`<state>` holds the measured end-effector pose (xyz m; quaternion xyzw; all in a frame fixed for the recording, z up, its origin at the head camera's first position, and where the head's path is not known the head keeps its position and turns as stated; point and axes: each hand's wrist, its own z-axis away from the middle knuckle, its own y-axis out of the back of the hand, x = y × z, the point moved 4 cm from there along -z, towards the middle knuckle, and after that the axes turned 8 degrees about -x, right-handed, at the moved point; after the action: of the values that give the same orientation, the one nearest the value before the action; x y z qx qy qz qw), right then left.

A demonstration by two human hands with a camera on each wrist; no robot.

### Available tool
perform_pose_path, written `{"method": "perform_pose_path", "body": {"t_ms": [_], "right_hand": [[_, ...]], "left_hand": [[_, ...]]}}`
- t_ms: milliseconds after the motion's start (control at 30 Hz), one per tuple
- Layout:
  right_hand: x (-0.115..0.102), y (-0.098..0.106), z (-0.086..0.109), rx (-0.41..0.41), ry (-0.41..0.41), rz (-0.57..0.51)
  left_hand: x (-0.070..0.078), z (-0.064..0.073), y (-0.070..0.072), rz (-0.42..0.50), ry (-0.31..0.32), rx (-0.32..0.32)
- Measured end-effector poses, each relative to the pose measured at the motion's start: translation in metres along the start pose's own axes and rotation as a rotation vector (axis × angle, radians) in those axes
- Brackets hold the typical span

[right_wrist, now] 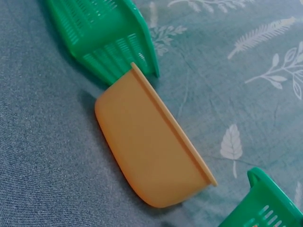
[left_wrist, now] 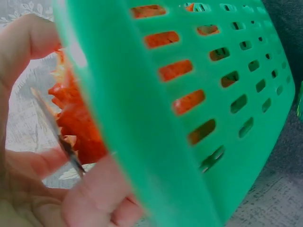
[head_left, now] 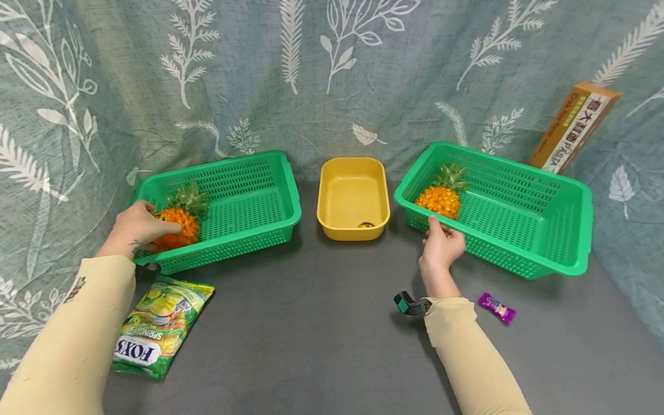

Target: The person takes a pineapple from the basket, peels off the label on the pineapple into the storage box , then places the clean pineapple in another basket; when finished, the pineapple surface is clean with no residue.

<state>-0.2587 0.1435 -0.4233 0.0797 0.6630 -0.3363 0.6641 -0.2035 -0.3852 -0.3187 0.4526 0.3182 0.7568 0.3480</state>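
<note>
Green walls of the left basket (head_left: 259, 237) fence in an orange pineapple (head_left: 189, 223), which the left hand (head_left: 136, 229) holds within curved, slightly spread fingers, while the right hand (head_left: 442, 251) bends its fingers against the right basket's (head_left: 503, 253) near rim, perhaps steadying it, grip unclear.

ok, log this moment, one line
left hand: at spiky orange pineapple in left green plastic basket, grip unclear | right hand: at right green plastic basket, near rim | rectangular yellow plastic tub: between baskets
</note>
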Motion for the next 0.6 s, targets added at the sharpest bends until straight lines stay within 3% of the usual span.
{"method": "perform_pose_path", "body": {"t_ms": [167,333,600], "right_hand": [[-0.0004,0.0002,0.0004,0.003,-0.001,-0.009],[-0.0002,0.0004,0.0003,0.005,-0.001,-0.013],[-0.0009,0.0,0.0001,-0.006,-0.003,-0.004]], "left_hand": [[-0.0012,-0.0033,-0.0016,0.038,0.037,-0.094],[0.0008,-0.0065,-0.0045,0.014,0.058,-0.183],[0.0052,-0.0042,-0.003,0.045,0.037,-0.205]]}}
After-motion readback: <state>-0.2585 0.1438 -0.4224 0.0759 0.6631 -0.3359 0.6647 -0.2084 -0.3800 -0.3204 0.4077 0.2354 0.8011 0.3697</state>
